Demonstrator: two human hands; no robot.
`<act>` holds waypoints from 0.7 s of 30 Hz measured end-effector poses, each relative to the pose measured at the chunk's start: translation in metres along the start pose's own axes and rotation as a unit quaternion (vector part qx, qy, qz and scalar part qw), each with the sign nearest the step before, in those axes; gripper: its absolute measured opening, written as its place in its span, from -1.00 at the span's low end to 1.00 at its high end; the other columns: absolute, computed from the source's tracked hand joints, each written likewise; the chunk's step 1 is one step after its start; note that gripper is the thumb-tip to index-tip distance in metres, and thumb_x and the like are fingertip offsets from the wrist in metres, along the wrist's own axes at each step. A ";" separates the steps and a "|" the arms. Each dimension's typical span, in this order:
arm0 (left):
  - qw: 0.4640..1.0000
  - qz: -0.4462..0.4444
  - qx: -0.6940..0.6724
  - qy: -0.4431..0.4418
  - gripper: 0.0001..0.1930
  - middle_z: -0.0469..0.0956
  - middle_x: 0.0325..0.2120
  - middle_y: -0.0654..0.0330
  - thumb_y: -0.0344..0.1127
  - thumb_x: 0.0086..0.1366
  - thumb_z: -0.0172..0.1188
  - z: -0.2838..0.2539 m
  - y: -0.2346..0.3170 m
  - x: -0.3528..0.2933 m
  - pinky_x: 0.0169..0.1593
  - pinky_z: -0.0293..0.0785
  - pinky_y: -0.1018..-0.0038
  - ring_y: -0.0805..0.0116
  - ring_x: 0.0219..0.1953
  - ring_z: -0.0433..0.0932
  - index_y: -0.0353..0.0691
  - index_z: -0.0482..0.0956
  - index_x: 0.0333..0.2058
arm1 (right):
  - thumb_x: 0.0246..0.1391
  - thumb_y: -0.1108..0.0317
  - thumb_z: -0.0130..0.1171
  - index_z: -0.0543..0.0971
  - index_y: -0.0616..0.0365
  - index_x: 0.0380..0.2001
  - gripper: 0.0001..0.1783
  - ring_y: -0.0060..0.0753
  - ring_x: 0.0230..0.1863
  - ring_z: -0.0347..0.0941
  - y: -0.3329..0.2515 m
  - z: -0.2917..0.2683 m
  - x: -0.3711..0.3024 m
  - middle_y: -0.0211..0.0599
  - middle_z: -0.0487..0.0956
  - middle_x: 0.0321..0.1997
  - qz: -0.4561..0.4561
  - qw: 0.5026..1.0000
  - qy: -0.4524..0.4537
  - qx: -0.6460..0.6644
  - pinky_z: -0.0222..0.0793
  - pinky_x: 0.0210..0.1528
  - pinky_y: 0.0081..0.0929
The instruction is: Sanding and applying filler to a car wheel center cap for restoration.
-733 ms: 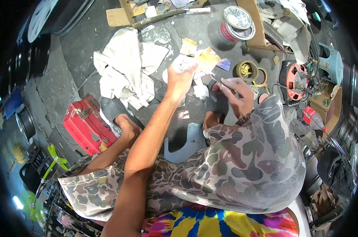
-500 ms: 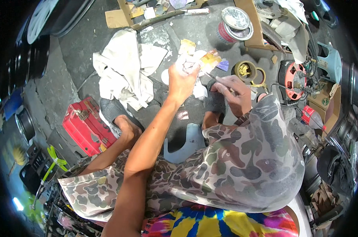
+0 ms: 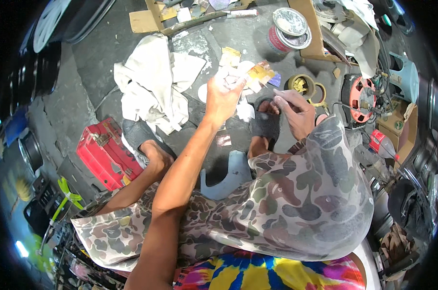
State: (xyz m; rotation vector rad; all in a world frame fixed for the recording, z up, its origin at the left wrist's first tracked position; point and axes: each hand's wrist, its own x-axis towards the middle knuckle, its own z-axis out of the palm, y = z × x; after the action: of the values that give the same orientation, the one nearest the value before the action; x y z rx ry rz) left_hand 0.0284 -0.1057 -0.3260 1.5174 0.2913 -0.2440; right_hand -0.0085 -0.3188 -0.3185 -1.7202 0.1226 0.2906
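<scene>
My left hand point(image 3: 222, 96), its fingers dusted white, is curled closed over the floor in the middle. What it grips is too pale and overexposed to make out. A creased yellow-brown sheet, like sandpaper point(image 3: 262, 73), lies or is held right beside its fingertips; I cannot tell which. To the right, above my sandalled foot point(image 3: 265, 124), my right hand point(image 3: 296, 112) has thumb and forefinger pressed together, the other fingers curled in. Anything in that pinch is too small to name. Another yellowish sheet point(image 3: 230, 56) and a small purple piece point(image 3: 274, 79) are close by.
A crumpled white cloth point(image 3: 151, 82) and a red toolbox point(image 3: 110, 154) are on the left. Farther off stands a paint can point(image 3: 289, 36) with its lid on top. On the right are tape rolls point(image 3: 301, 86), a red cable reel point(image 3: 361, 99) and a bottle point(image 3: 382, 143).
My right hand has drawn back to the right, away from my left hand, uncovering the front of my sandal. My left hand has barely moved; the yellow-brown sheet has shifted slightly right.
</scene>
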 end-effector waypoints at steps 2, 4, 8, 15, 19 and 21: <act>0.999 -0.003 0.037 0.001 -0.91 0.67 -0.33 0.13 -0.53 0.32 0.24 0.000 -0.006 0.001 -0.23 0.65 0.51 0.47 -0.30 0.65 -0.37 0.56 -0.22 | 0.20 0.50 0.25 0.66 0.37 -0.09 -0.76 -0.49 -0.16 0.52 -0.002 0.003 -0.001 -0.24 0.64 -0.19 0.000 1.000 -0.017 0.005 0.37 -0.08 -0.59; 0.999 -0.029 0.023 -0.005 -0.92 0.67 -0.33 0.13 -0.53 0.32 0.23 -0.001 -0.012 0.001 -0.23 0.66 0.50 0.47 -0.30 0.65 -0.36 0.56 -0.23 | 0.21 0.49 0.25 0.66 0.36 -0.08 -0.76 -0.49 -0.16 0.53 -0.001 0.006 0.000 -0.24 0.64 -0.19 -0.001 0.999 -0.035 0.013 0.37 -0.09 -0.59; 0.999 -0.028 -0.030 -0.001 -0.85 0.63 -0.47 0.26 -0.45 0.27 0.29 0.001 -0.019 0.002 -0.46 0.43 0.53 0.60 -0.52 0.48 -0.34 0.61 -0.20 | 0.24 0.49 0.21 0.65 0.36 -0.05 -0.75 -0.50 -0.19 0.52 0.008 0.006 0.000 -0.24 0.64 -0.20 0.042 0.994 -0.070 0.077 0.38 -0.12 -0.57; 0.998 -0.057 0.009 0.000 -0.87 0.65 -0.25 0.04 -0.57 0.34 0.18 -0.001 -0.014 0.003 -0.16 0.72 0.42 0.36 -0.24 0.68 -0.40 0.54 -0.15 | 0.25 0.51 0.18 0.64 0.38 -0.06 -0.76 -0.49 -0.20 0.53 0.003 -0.001 -0.003 -0.22 0.62 -0.20 0.030 0.992 -0.062 0.109 0.39 -0.19 -0.57; 0.972 -0.143 -0.183 0.019 -0.77 0.64 -0.18 -0.03 -0.60 0.34 0.14 0.011 -0.007 -0.001 -0.09 0.73 0.29 0.21 -0.21 0.69 -0.49 0.49 -0.03 | 0.21 0.50 0.23 0.65 0.24 -0.03 -0.74 -0.44 -0.17 0.58 0.007 0.012 -0.002 -0.22 0.62 -0.15 -0.020 0.994 0.000 0.110 0.48 -0.09 -0.47; 0.947 -0.176 -0.266 0.033 -0.74 0.63 -0.16 -0.05 -0.60 0.34 0.13 0.011 -0.004 -0.001 -0.07 0.73 0.26 0.17 -0.20 0.70 -0.52 0.48 0.00 | 0.11 0.55 0.29 0.66 0.32 -0.09 -0.73 -0.39 -0.17 0.55 0.013 0.014 -0.001 -0.16 0.62 -0.19 -0.110 0.992 0.021 -0.064 0.43 -0.13 -0.49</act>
State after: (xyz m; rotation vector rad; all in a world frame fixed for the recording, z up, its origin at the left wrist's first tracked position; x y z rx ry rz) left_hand 0.0264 -0.1164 -0.3286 0.9327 0.6311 -0.3628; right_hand -0.0149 -0.3079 -0.3329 -1.8501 -0.0563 0.1002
